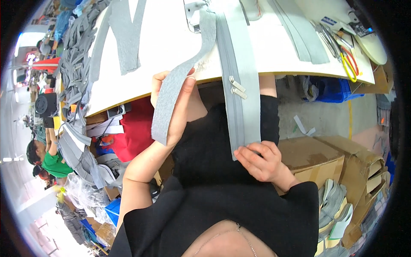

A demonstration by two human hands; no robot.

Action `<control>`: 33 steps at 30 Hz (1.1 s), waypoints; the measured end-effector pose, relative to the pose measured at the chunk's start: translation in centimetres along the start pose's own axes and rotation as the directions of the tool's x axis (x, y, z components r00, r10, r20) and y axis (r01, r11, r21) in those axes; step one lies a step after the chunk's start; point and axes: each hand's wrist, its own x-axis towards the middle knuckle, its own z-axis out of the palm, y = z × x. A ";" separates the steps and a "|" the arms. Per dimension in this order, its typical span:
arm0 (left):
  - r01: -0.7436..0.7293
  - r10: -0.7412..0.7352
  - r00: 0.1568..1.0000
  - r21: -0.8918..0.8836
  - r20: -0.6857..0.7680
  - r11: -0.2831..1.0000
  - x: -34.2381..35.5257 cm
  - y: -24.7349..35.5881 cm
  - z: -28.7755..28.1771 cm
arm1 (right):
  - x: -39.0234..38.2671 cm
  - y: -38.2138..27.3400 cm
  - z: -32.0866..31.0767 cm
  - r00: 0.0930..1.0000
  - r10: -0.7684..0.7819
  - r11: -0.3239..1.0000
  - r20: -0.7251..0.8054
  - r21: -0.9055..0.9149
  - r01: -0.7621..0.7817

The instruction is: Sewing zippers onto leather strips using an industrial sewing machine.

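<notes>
My left hand (182,103) is closed around a grey felt strip (169,96), with the thumb on its near side and the fingers beyond its far edge. The strip's loose end hangs down over my wrist, while its other end runs up to a metal plate (193,26) on the table. My right hand (263,162) pinches the lower end of a long grey zipper (231,55) with a paler fabric band along its right side. Two zipper pulls (238,88) lie partway along it. The zipper hangs over the table edge, across my lap.
The white table (162,34) holds more grey strips (124,38) at left and others (299,34) at right. Yellow-and-red-handled scissors (349,66) lie at its right edge. Cardboard boxes (312,154) stand at right. Heaped grey strips (77,55) and a person in green (55,162) are at left.
</notes>
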 end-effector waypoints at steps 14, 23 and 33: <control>-0.316 0.223 0.894 0.197 0.388 0.928 4.1 -0.3 0.8 | 0.4 -0.1 0.1 1.000 0.008 0.999 0.009 0.046 -0.008; -0.370 0.264 0.922 0.440 0.284 0.819 12.8 -2.8 1.5 | 0.4 -0.1 0.6 0.999 0.019 0.997 0.048 0.068 -0.022; -0.437 0.351 0.895 0.383 0.276 0.814 14.4 -3.4 3.6 | 0.2 0.3 1.1 0.997 0.047 0.991 0.061 0.122 -0.055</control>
